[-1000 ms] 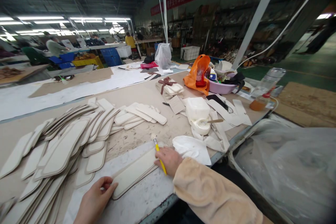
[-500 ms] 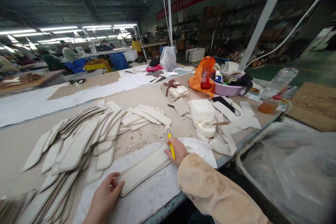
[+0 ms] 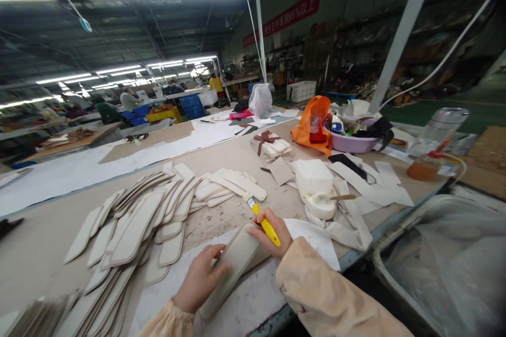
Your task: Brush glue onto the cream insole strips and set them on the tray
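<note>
My right hand (image 3: pixel 275 233) is closed round a yellow-handled paintbrush (image 3: pixel 269 225), whose bristles point away from me. Its fingertips also touch the far end of a long, off-white strip with rounded corners (image 3: pixel 234 269). On the strip's left edge, my left hand (image 3: pixel 204 278) is closed, thumb over the top face and fingers behind. The strip is tilted up off the white sheet (image 3: pixel 158 303) and somewhat blurred. Left of my hands lie fanned piles of similar strips (image 3: pixel 132 226). A smaller pile (image 3: pixel 227 185) sits beyond the brush tip.
A white tub (image 3: pixel 314 176) and a round white container with a stick (image 3: pixel 324 205) stand right of the brush. Farther off are a tied bundle (image 3: pixel 272 147), an orange bag (image 3: pixel 312 126), a purple basin (image 3: pixel 351 142) and a bottle of amber liquid (image 3: pixel 425 168). A plastic-lined bin (image 3: pixel 446 258) borders the table.
My left hand has moved right and up along the strip, which is now tilted off the sheet. My right hand still holds the brush, now angled further left. The whole view has shifted.
</note>
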A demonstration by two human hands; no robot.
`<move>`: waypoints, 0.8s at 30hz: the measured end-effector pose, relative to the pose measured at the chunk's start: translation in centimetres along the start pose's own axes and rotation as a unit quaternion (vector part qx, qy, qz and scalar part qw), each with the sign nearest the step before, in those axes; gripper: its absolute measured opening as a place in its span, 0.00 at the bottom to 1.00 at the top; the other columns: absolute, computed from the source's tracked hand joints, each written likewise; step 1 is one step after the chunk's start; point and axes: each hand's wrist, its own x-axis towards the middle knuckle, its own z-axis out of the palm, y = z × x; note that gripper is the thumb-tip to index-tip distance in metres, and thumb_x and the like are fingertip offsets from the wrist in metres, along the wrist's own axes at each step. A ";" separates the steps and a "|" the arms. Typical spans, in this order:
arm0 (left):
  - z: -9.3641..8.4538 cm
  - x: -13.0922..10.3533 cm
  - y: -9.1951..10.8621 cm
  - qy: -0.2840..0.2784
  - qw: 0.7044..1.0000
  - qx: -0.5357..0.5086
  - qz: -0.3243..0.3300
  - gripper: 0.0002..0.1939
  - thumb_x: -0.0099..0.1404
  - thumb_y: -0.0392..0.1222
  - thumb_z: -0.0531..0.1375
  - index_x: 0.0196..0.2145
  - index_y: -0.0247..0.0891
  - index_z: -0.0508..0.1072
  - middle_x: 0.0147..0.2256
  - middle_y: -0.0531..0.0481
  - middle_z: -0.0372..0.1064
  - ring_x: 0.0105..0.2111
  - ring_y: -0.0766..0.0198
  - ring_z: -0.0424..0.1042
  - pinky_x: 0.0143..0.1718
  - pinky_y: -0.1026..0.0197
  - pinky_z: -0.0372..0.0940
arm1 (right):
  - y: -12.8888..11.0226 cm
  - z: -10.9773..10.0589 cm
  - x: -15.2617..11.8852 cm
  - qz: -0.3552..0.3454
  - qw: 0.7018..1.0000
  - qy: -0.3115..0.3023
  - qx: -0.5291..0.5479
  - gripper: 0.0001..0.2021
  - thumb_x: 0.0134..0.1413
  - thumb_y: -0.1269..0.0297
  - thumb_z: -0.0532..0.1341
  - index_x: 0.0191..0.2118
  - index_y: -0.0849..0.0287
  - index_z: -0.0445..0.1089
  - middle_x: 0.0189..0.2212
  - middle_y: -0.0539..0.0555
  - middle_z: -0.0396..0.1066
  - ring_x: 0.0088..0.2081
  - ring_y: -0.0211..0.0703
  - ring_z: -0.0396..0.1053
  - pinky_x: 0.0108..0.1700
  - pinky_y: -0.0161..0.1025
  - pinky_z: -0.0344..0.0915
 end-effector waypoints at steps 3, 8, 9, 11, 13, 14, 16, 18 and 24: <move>0.5 0.3 1.2 -0.033 0.999 -0.033 -0.029 0.12 0.59 0.48 0.56 0.31 0.37 0.73 0.28 0.49 0.70 0.30 0.58 0.68 0.33 0.60 0.62 | -0.7 -0.5 0.4 0.000 0.999 0.017 0.027 0.12 0.52 0.63 0.63 0.35 0.54 0.56 0.32 0.48 0.67 0.29 0.38 0.63 0.33 0.34 0.61; 1.1 -1.3 3.9 -0.075 0.980 -0.164 -0.087 0.16 0.59 0.52 0.55 0.30 0.36 0.72 0.26 0.51 0.68 0.28 0.61 0.65 0.29 0.63 0.58 | -0.7 -1.4 0.9 0.023 0.997 0.048 0.057 0.14 0.50 0.60 0.65 0.35 0.54 0.58 0.31 0.47 0.66 0.29 0.37 0.62 0.32 0.34 0.60; 1.2 -1.7 4.6 -0.080 0.974 -0.188 -0.094 0.17 0.59 0.53 0.56 0.30 0.36 0.73 0.26 0.51 0.69 0.28 0.60 0.65 0.29 0.63 0.59 | -0.7 -1.6 0.9 0.028 0.996 0.048 0.068 0.14 0.50 0.60 0.65 0.35 0.54 0.58 0.31 0.47 0.66 0.29 0.37 0.62 0.32 0.34 0.60; 1.7 -2.4 5.9 -0.080 0.965 -0.225 -0.105 0.18 0.58 0.55 0.57 0.32 0.36 0.73 0.27 0.51 0.70 0.29 0.60 0.65 0.30 0.63 0.59 | -0.5 -1.9 1.0 0.036 0.994 0.044 0.092 0.14 0.50 0.60 0.65 0.35 0.54 0.58 0.31 0.47 0.66 0.29 0.37 0.61 0.31 0.34 0.59; 2.2 -2.9 7.0 -0.073 0.957 -0.254 -0.118 0.19 0.57 0.56 0.58 0.33 0.36 0.74 0.27 0.51 0.70 0.30 0.59 0.66 0.30 0.63 0.60 | -0.4 -2.1 1.0 0.043 0.992 0.039 0.113 0.15 0.48 0.60 0.66 0.35 0.54 0.58 0.30 0.46 0.65 0.28 0.36 0.61 0.31 0.34 0.59; 2.4 -3.1 7.4 -0.070 0.952 -0.270 -0.126 0.20 0.57 0.57 0.58 0.34 0.36 0.74 0.27 0.51 0.71 0.30 0.59 0.66 0.31 0.63 0.60 | -0.3 -2.2 1.0 0.047 0.991 0.039 0.121 0.15 0.48 0.61 0.66 0.34 0.54 0.58 0.30 0.46 0.65 0.28 0.36 0.61 0.31 0.33 0.59; 3.0 -3.3 7.9 -0.066 0.940 -0.301 -0.144 0.20 0.56 0.57 0.59 0.35 0.36 0.74 0.27 0.51 0.71 0.31 0.59 0.66 0.31 0.63 0.61 | -0.2 -2.4 1.0 0.057 0.989 0.038 0.134 0.16 0.47 0.61 0.67 0.34 0.54 0.58 0.29 0.46 0.65 0.28 0.36 0.60 0.30 0.33 0.58; 3.4 -3.3 8.2 -0.061 0.932 -0.323 -0.155 0.20 0.56 0.57 0.60 0.35 0.36 0.74 0.28 0.51 0.72 0.30 0.60 0.66 0.31 0.63 0.61 | -0.2 -2.5 0.9 0.059 0.987 0.034 0.148 0.17 0.45 0.61 0.68 0.33 0.54 0.57 0.28 0.45 0.64 0.28 0.36 0.60 0.30 0.33 0.58; 4.1 -3.7 8.4 -0.039 0.926 -0.340 -0.159 0.20 0.55 0.56 0.61 0.35 0.35 0.75 0.27 0.51 0.72 0.28 0.62 0.66 0.28 0.64 0.60 | -0.5 -3.1 0.9 0.043 0.984 0.018 0.169 0.16 0.46 0.60 0.68 0.34 0.54 0.57 0.28 0.45 0.64 0.27 0.35 0.60 0.30 0.33 0.58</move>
